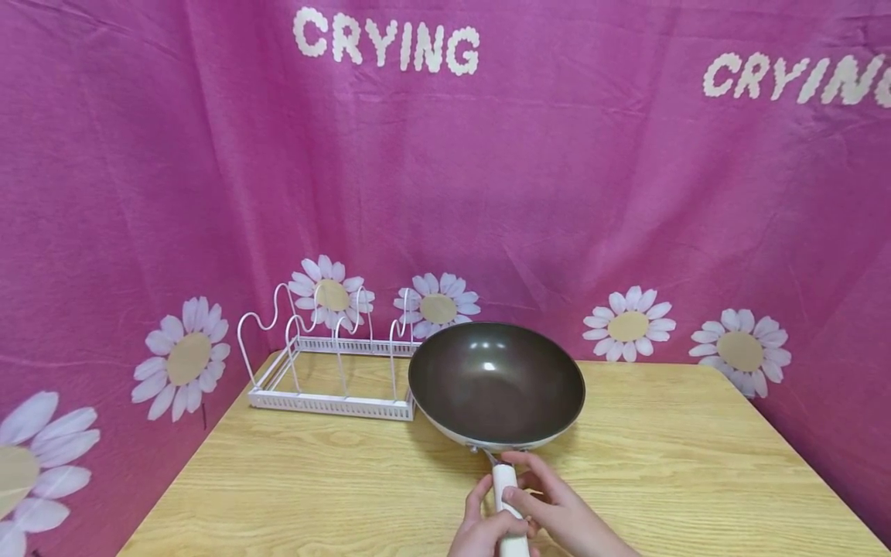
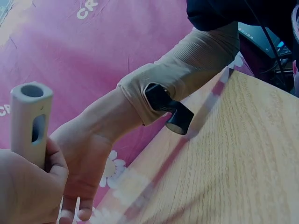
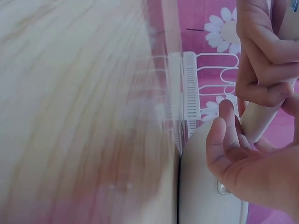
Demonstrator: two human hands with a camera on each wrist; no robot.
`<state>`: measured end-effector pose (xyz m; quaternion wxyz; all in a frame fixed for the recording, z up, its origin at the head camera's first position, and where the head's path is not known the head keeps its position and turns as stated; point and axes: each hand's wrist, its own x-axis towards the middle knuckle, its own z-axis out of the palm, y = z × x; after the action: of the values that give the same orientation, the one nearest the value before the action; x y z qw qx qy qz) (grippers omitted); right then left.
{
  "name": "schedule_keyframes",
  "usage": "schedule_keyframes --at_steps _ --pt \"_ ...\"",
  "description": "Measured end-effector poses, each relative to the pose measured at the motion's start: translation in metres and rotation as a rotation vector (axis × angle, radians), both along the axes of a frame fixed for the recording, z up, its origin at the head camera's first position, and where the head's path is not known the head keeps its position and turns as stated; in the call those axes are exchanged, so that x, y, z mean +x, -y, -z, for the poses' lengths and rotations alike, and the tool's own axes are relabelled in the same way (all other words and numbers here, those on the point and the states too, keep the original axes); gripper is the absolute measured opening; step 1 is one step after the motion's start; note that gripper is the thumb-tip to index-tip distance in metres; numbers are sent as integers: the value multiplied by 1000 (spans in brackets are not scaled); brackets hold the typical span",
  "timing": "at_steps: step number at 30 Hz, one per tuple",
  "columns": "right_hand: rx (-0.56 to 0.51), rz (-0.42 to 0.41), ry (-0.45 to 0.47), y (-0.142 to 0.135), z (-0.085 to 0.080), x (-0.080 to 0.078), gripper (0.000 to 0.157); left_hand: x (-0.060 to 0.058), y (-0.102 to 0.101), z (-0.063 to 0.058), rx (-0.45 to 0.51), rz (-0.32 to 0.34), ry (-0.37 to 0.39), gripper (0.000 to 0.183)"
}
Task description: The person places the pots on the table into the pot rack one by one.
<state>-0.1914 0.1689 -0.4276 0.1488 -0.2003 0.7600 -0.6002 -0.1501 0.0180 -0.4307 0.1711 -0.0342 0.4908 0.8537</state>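
Note:
A wok (image 1: 496, 387) with a dark inside and a pale outside stands on the table, its cream handle (image 1: 505, 473) pointing toward me. My left hand (image 1: 485, 535) grips the handle near its free end, which shows a hole and a slot in the left wrist view. Closer to the bowl, my right hand (image 1: 562, 512) holds the handle, with its thumb on top. In the right wrist view its fingers (image 3: 227, 123) curve loosely beside the handle. The palm partly hides the handle's joint with the bowl.
Left of the wok stands a white wire rack (image 1: 330, 406) with several upright looped dividers. The wok's left rim overlaps its right end in the head view. A wooden table (image 1: 313, 487) carries both. Pink cloth (image 1: 529, 193) with daisies hangs behind.

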Motion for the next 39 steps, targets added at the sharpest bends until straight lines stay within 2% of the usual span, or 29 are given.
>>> schedule_keyframes --at_steps 4,10,15,19,26,33,39 --pt "-12 -4 -8 4 0 -1 52 0 -4 -1 -23 -38 3 99" --pt "-1 -3 -24 9 1 0 50 0 -3 1 7 -40 -8 100" --pt "-23 2 13 11 0 -1 50 -1 -2 3 48 -35 -44 102" --pt "-52 -20 10 13 1 -1 48 -2 0 4 36 -39 -68 104" --pt "-66 -18 13 16 1 -1 45 -2 4 3 8 10 -62 108" --pt "-89 -51 24 16 0 0 43 -1 8 13 -75 31 -157 103" --pt "-91 -73 22 16 0 3 45 -4 12 20 -10 100 -205 104"
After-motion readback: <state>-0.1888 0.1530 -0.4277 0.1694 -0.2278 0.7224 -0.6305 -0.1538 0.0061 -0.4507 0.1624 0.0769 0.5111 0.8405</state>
